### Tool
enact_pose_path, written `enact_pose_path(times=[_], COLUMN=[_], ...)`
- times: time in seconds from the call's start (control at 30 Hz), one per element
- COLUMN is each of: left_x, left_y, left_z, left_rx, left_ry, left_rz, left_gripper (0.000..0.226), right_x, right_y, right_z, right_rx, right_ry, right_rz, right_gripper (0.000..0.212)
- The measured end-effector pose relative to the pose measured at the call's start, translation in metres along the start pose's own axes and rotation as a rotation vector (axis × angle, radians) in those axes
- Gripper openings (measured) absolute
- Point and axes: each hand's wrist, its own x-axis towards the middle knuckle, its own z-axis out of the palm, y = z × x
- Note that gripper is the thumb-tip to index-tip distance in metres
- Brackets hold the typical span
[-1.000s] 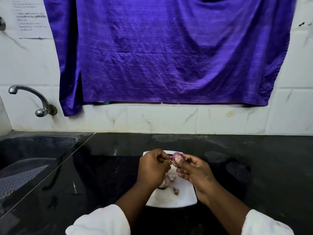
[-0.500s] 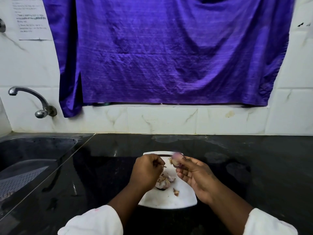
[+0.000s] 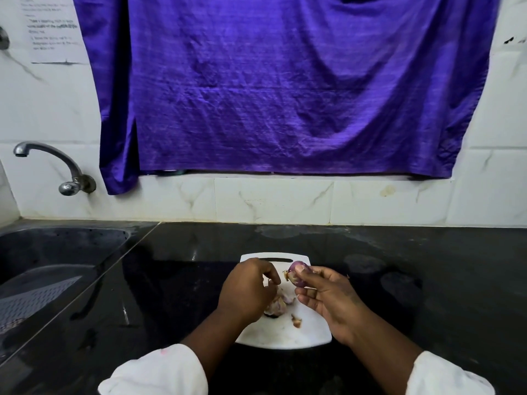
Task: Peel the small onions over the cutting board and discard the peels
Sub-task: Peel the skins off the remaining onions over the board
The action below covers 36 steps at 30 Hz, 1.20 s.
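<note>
A purple cloth (image 3: pixel 285 86) hangs across most of the far wall (image 3: pixel 273 201), which is white tile. A printed paper sheet (image 3: pixel 51 32) is fixed to the wall at far left; its text is too small to read.

The black table (image 3: pixel 427 280) spans the near half of the scene. A dark sink (image 3: pixel 62 252) is set into its left end, with a metal tap (image 3: pixel 57 166) mounted on the wall above it.

The white cutting board (image 3: pixel 285 337) lies on the table at near centre, handle slot at its far edge.

Your left hand (image 3: pixel 248 289) is over the left part of the board with fingers curled and fingertips close to the thumb. You cannot tell from this view whether it pinches a strip of skin.

Your right hand (image 3: pixel 328 295) is over the right part of the board and pinches the onion (image 3: pixel 296 273) between thumb and fingertips. The onion is held above the far right area of the board, just beside your left fingertips, its purple skin partly off at the left end.

A pile of peels (image 3: pixel 278 306) lies on the board, partly hidden by your left hand. One small peel scrap (image 3: pixel 296 322) lies on the board just to the right of the pile.
</note>
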Motion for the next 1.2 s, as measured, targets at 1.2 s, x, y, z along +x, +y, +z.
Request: enact_pose_path(times=[1.2], left_x=[0.001], left_y=[0.008], left_z=[0.001], left_rx=[-0.639], left_ry=[0.114], left_rz=[0.106], left_gripper=[0.018], right_x=[0.000], right_y=[-0.002], right_z=[-0.001], right_rx=[-0.014], right_ry=[-0.203], right_rz=[-0.202], right_gripper=[0.037])
